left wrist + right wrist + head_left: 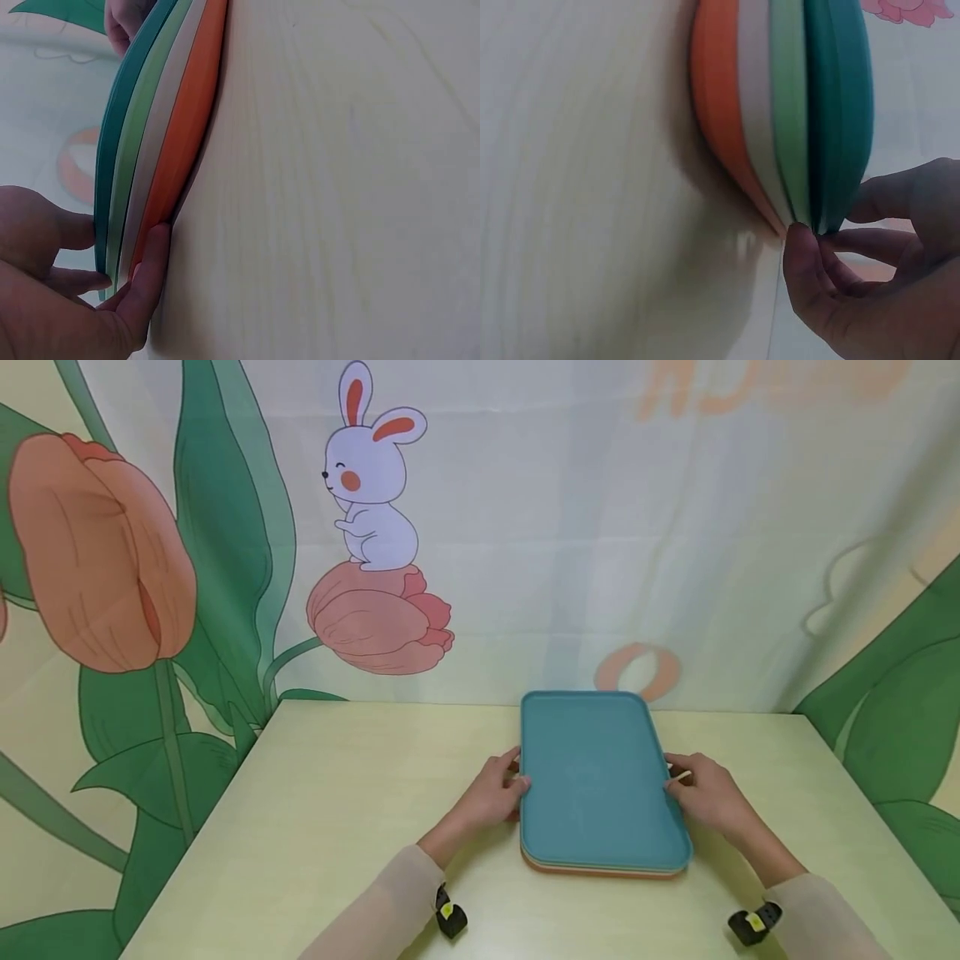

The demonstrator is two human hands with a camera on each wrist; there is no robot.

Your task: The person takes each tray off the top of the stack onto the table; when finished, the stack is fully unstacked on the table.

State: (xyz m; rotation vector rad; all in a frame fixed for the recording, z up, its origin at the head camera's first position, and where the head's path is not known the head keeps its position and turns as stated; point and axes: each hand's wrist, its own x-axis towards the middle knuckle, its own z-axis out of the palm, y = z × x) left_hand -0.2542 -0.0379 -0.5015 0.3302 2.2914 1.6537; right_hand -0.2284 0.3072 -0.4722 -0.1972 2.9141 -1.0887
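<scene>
A stack of rectangular trays [592, 777] lies on the table, with a teal tray [112, 150] on top. Under it come a light green tray [139, 131], a pale beige tray [159, 127] and an orange tray [187, 112] at the bottom. My left hand [491, 789] grips the stack's left side, thumb at the teal rim, a finger reaching down to the orange edge. On the opposite side my right hand [705, 792] pinches the stack near the teal and green edges. A dark gap shows between those two trays in the right wrist view.
The pale wood-look table [360, 777] extends around the stack. Behind it hangs a printed curtain [525, 527] with a rabbit and tulips. Black wrist straps with cameras [452, 920] sit at both sleeves.
</scene>
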